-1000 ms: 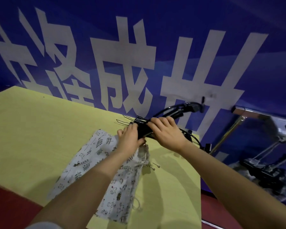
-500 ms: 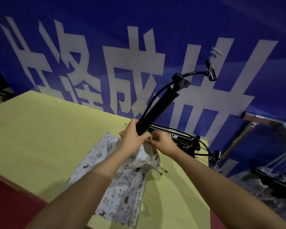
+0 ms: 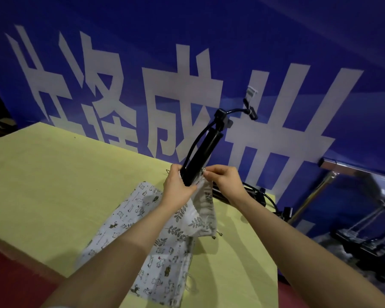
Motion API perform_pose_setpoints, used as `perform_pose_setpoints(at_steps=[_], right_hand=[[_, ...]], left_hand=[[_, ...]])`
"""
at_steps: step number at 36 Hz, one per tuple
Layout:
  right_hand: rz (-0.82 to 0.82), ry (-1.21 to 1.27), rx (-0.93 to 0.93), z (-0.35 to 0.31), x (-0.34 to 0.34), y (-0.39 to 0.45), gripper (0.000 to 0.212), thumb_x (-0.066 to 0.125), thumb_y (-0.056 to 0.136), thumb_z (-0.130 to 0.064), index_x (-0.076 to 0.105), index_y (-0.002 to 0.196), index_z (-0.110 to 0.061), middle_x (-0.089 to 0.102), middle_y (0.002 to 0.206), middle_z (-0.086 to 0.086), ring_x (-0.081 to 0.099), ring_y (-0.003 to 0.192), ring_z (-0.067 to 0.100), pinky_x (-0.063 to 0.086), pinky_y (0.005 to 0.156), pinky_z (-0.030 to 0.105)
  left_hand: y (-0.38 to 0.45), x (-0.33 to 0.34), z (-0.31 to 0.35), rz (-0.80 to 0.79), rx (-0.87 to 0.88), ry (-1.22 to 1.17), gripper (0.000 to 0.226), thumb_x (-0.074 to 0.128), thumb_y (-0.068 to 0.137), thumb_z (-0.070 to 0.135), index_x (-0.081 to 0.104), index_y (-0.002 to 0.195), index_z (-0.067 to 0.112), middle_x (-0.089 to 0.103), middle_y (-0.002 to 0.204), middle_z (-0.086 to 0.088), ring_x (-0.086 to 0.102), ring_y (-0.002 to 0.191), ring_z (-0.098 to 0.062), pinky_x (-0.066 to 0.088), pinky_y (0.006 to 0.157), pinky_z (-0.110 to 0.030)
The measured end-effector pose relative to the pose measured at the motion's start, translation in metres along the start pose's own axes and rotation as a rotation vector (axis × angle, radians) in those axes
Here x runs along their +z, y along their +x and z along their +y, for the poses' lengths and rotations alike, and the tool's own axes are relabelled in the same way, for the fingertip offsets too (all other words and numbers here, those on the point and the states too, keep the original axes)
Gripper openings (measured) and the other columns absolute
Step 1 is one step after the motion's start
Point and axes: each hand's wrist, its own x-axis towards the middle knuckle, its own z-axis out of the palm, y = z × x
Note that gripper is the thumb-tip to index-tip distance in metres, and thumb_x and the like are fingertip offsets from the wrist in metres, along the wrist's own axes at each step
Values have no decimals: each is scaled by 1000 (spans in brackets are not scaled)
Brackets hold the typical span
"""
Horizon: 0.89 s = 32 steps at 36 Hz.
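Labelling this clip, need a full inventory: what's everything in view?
table: 1, yellow, below
banner: 1, blue with white characters, behind
held pouch: 1, pale leaf print, lifted off table
pump: 1, black, tilted, lower end in held pouch
flat pouches: at least 1, white printed, on table
hosed tool: 1, black, lying on table's far right
left hand: 1, grips pump at pouch mouth
right hand: 1, fingers pinch pouch rim

A black pump point(image 3: 203, 152) is held tilted, with its lower end set in the mouth of a leaf-print pouch point(image 3: 201, 210). The pump's base is gripped by the left hand point(image 3: 178, 185). The pouch rim just right of the pump is pinched by the right hand point(image 3: 226, 182). A cat-print pouch point(image 3: 129, 218) is laid flat on the table point(image 3: 53, 174), below-left of the pump.
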Motion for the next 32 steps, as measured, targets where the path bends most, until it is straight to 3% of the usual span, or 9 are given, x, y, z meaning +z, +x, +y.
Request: perform_pose_setpoints(at_steps=[3, 7, 12, 16, 20, 25, 29, 31, 32], right_hand=[[44, 62, -12, 0, 0, 0, 10, 61, 90, -5, 70, 88, -8, 68, 77, 2, 62, 67, 8, 49, 59, 11], [44, 208, 18, -6, 3, 1, 21, 55, 91, -2, 66, 103, -15, 69, 87, 2, 65, 80, 11, 52, 69, 16], [-99, 144, 19, -15, 4, 7, 46, 66, 84, -14, 55, 129, -20, 59, 98, 13, 60, 98, 20, 43, 84, 27], [-99, 68, -18, -23, 7, 6, 42, 71, 83, -30, 59, 123, -24, 65, 114, 17, 63, 106, 24, 50, 88, 30], [-28, 57, -30, -21, 7, 7, 32, 70, 84, -30, 65, 114, -22, 68, 108, 13, 66, 99, 24, 53, 87, 37], [-46, 18, -19, -8, 14, 0, 28, 72, 82, -21, 66, 109, -22, 71, 104, 3, 67, 97, 18, 54, 86, 32], [-35, -7, 37, 8, 22, -6, 30, 73, 82, -16, 65, 110, -19, 70, 108, 2, 66, 100, 17, 52, 84, 27], [-65, -34, 57, 12, 23, -8, 35, 73, 81, -14, 65, 115, -12, 69, 107, 2, 66, 96, 13, 50, 78, 18], [-87, -52, 57, 13, 24, -9, 37, 73, 81, -12, 64, 117, -10, 69, 104, 1, 65, 92, 10, 49, 75, 16]], left_hand=[[-3, 0, 2, -10, 0, -11, 48, 77, 74, 17, 39, 104, 18, 53, 91, 5, 57, 92, -21, 44, 70, -29], [-5, 2, 1, 4, 1, -24, 55, 78, 73, 28, 34, 105, 29, 55, 105, 1, 57, 102, -23, 50, 87, -43], [-4, 3, 2, -11, -6, -62, 57, 72, 73, 10, 34, 107, 35, 56, 113, -3, 58, 106, -24, 52, 87, -48], [-2, 1, 0, -51, 12, -81, 57, 69, 76, 3, 37, 114, 30, 58, 114, -3, 57, 107, -21, 53, 87, -41], [-1, -5, -2, -131, 26, -109, 50, 65, 79, -1, 41, 118, 19, 56, 113, -3, 56, 107, -18, 45, 73, -18], [3, -10, 1, -160, 16, -115, 61, 64, 81, 5, 32, 131, 18, 45, 129, -3, 47, 118, -19, 44, 92, -28], [2, -18, 10, -81, 62, -160, 62, 62, 83, 5, 30, 133, 21, 42, 131, 0, 41, 126, -20, 38, 107, -41], [-2, -25, 15, -38, 133, -207, 61, 57, 83, 6, 28, 134, 21, 42, 128, 0, 42, 122, -18, 38, 105, -35], [-3, -28, 18, -16, 191, -224, 60, 56, 82, 9, 28, 134, 23, 43, 127, -1, 43, 118, -17, 38, 101, -26]])
